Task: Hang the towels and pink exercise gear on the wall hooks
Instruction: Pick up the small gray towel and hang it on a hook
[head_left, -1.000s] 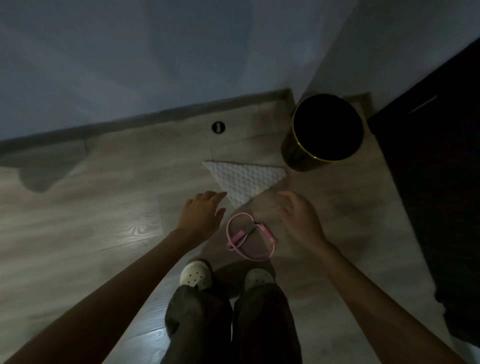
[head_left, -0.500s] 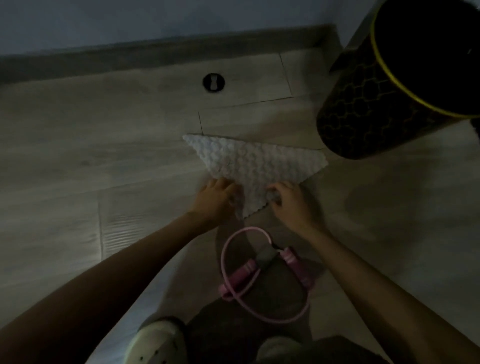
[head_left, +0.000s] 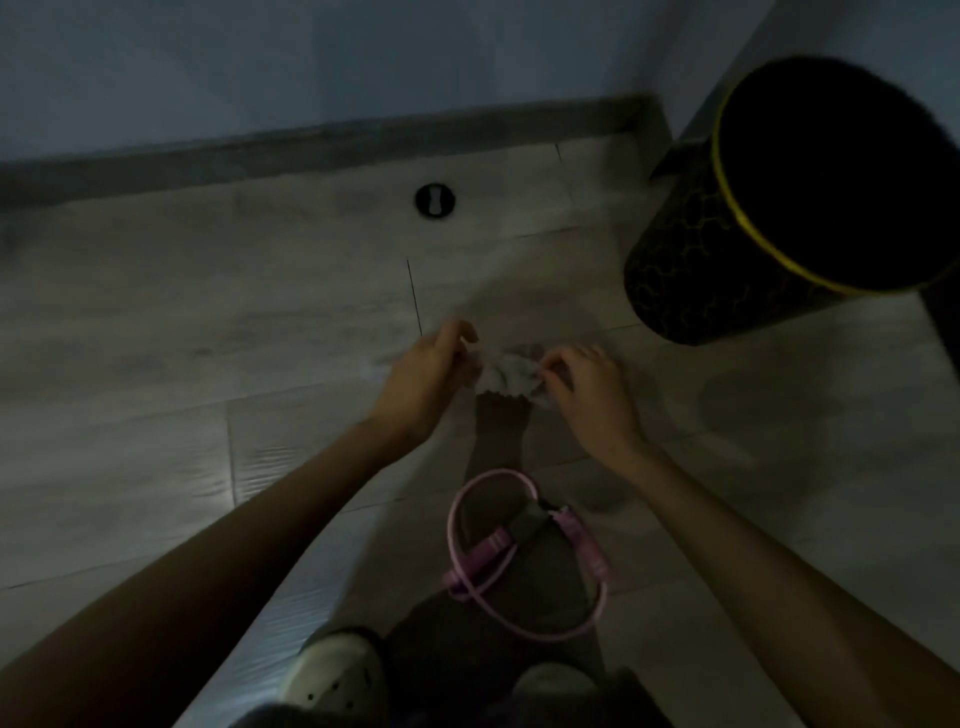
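- Towel, spread flat as a triangle on the floor half a second ago, is now gathered into a small bunch, short of the floor's far edge.
- It is pinched at each side by the curled fingers of the left hand and the right hand.
- The pick-up is judged begun; no hooks are seen.
- The pink exercise band is left untouched, nearer the feet.
- Open floor is offered to the left; the black bin stands near on the right, by the far right corner, and the skirting lies ahead.
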